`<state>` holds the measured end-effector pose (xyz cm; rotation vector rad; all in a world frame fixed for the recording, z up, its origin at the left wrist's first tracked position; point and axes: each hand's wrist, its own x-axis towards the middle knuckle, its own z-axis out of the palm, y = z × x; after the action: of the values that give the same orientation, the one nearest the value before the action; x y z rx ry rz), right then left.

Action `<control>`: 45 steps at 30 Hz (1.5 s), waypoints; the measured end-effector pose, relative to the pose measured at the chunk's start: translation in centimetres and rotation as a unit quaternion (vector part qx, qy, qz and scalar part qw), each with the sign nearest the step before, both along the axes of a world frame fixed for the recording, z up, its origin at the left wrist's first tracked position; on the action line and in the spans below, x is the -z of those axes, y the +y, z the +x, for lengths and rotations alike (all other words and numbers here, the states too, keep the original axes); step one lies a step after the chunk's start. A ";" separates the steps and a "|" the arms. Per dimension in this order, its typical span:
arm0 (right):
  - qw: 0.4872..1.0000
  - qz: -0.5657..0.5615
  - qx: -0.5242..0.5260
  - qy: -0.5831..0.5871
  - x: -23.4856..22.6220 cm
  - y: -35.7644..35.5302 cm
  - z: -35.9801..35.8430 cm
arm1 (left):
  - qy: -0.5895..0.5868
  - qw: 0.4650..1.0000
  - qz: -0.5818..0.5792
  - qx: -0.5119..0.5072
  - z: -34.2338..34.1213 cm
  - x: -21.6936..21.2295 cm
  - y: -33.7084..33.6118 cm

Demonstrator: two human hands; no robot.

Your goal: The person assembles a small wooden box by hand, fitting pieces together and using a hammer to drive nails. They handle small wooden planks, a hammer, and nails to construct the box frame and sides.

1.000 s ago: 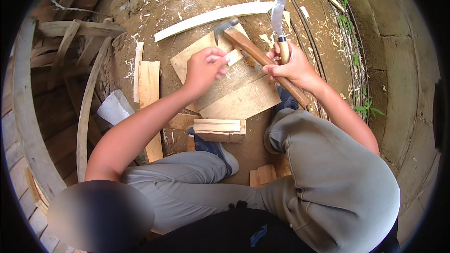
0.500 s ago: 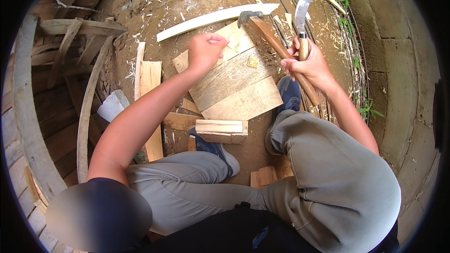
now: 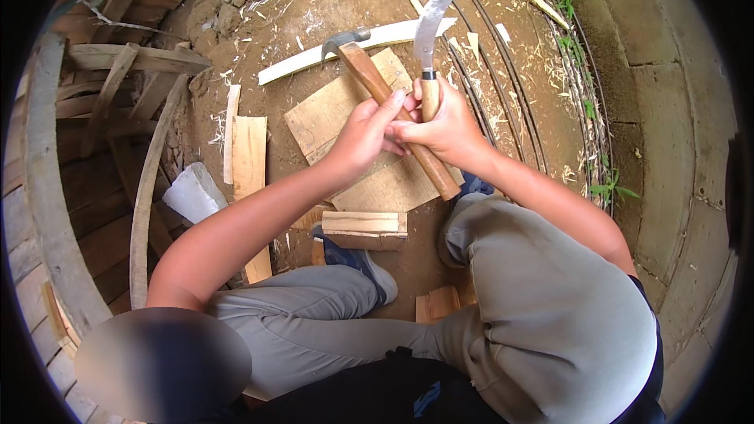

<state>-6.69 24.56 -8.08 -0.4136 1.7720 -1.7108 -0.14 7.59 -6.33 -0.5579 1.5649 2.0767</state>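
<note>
Crossing in front of me is a hammer (image 3: 363, 71) with a brown wooden handle and dark claw head. My left hand (image 3: 364, 132) is closed round the middle of its handle. A curved-blade knife (image 3: 430, 31) stands upright in my right hand (image 3: 449, 124), blade pointing away from me. The right thumb still lies against the hammer handle; where the hands meet, some fingers are hidden. Below both hands lies a flat panel of wooden boards (image 3: 322, 110) on the dirt. A short wooden block (image 3: 363, 234) with a pale strip on top sits near my shoe.
A long pale strip of wood (image 3: 294, 68) lies beyond the panel. Black cables or rods (image 3: 503, 55) run along the right, near a wall (image 3: 667, 149). Boards (image 3: 249, 157) and a grey stone (image 3: 195, 192) are at the left, beside a wooden frame (image 3: 145, 188). Shavings litter the dirt.
My right hand has moved left with the knife and hammer. My left hand has come right and taken hold of the hammer handle, bringing both hands together.
</note>
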 end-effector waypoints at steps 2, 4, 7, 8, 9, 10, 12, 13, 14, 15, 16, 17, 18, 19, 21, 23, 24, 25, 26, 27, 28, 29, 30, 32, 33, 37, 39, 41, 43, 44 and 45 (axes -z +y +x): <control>1.000 0.001 -0.014 0.014 -0.9 -0.9 0.2 | 0.029 0.998 -0.018 -0.046 0.5 1.9 -1.2; 0.998 0.001 -0.035 -0.057 -2.2 -1.1 -0.8 | 0.037 0.988 -0.078 -0.129 1.0 2.6 -1.9; 0.996 0.073 0.001 -0.041 -0.6 -0.5 -4.2 | -0.028 0.982 -0.076 -0.169 0.3 -0.1 -3.7; 0.996 0.083 -0.018 -0.001 -0.2 -0.9 -5.1 | -0.019 0.982 -0.091 -0.165 0.8 0.7 -5.1; 0.994 0.093 -0.035 0.040 0.2 -1.1 -6.0 | -0.016 0.981 -0.099 -0.167 1.1 1.0 -6.0; 0.990 0.103 -0.051 0.081 0.7 -1.4 -7.1 | -0.012 0.980 -0.107 -0.168 1.4 1.4 -6.6; 0.990 0.074 -0.093 0.072 3.6 -2.1 -8.1 | -0.002 0.976 -0.115 -0.185 1.2 1.6 -7.1; 0.987 0.072 -0.119 0.085 4.1 -2.6 -8.2 | 0.004 0.973 -0.114 -0.202 1.0 1.6 -7.3; 0.982 0.069 -0.145 0.097 4.2 -3.1 -8.2 | 0.010 0.969 -0.113 -0.219 0.9 1.6 -7.5; 0.976 0.085 -0.166 0.110 4.3 -3.4 -8.2 | 0.010 0.969 -0.109 -0.220 0.8 1.6 -7.7; 0.974 0.111 -0.161 0.112 4.3 -3.5 -8.1 | 0.009 0.969 -0.105 -0.222 0.6 1.5 -8.0; 0.972 0.138 -0.155 0.114 3.3 -3.5 -7.8 | 0.009 0.970 -0.100 -0.222 0.6 1.5 -8.1; 0.968 0.165 -0.148 0.116 2.7 -3.5 -7.7 | 0.012 0.971 -0.098 -0.220 0.5 1.5 -8.1; 0.982 0.094 -0.119 0.110 6.1 -3.2 -8.1 | 0.015 0.971 -0.096 -0.217 0.5 1.5 -8.0; 0.977 0.129 -0.107 0.129 6.1 -3.2 -7.8 | 0.017 0.972 -0.096 -0.215 0.6 1.6 -8.0; 0.976 0.144 -0.090 0.137 6.0 -3.0 -7.3 | 0.016 0.972 -0.098 -0.212 0.6 1.6 -7.8; 0.977 0.141 -0.080 0.135 5.9 -2.9 -7.0 | 0.014 0.973 -0.101 -0.209 0.6 1.6 -7.7; 0.979 0.139 -0.070 0.134 5.9 -2.9 -6.8 | 0.013 0.973 -0.104 -0.206 0.6 1.6 -7.5; 0.978 0.136 -0.064 0.143 5.8 -2.8 -6.6 | 0.011 0.973 -0.107 -0.203 0.5 1.6 -7.4; 0.978 0.133 -0.058 0.152 5.7 -2.8 -6.5 | 0.011 0.975 -0.112 -0.191 0.5 1.6 -7.3; 0.977 0.130 -0.052 0.161 5.6 -2.7 -6.3 | 0.011 0.977 -0.116 -0.179 0.4 1.7 -7.3; 0.981 0.125 -0.033 0.146 5.2 -2.6 -6.0 | 0.011 0.978 -0.122 -0.167 0.4 1.8 -7.3; 0.984 0.121 -0.014 0.131 4.2 -2.6 -5.6 | 0.011 0.980 -0.113 -0.165 0.5 1.7 -7.2; 0.984 0.151 0.009 0.094 2.0 -2.2 -5.4 | 0.014 0.983 -0.093 -0.160 0.5 1.6 -6.8; 0.981 0.182 0.010 0.069 0.8 -1.8 -5.6 | 0.016 0.982 -0.097 -0.160 0.6 1.4 -6.8; 0.953 0.293 -0.006 0.077 -2.6 1.1 -5.6 | 0.041 0.976 -0.124 -0.172 0.5 1.0 -6.7; 0.943 0.311 -0.009 0.118 -2.3 2.6 -5.9 | 0.067 0.970 -0.151 -0.178 0.2 0.7 -6.8; 0.936 0.311 -0.011 0.161 -1.8 3.5 -6.1 | 0.096 0.962 -0.182 -0.178 -0.4 0.3 -6.9; 0.948 0.290 -0.071 0.111 -1.2 2.8 -6.9 | 0.107 0.956 -0.202 -0.184 -1.1 -0.2 -7.0; 0.952 0.277 -0.100 0.085 -0.8 2.1 -7.4 | 0.114 0.952 -0.213 -0.187 -1.4 -0.3 -7.0; 0.974 0.193 -0.093 0.074 0.5 0.8 -7.5 | 0.118 0.950 -0.218 -0.189 -1.6 -0.2 -7.2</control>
<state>-14.19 25.40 -8.54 -0.5248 2.0477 -1.1968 -1.74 0.40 -6.15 -0.8459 2.2317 2.1290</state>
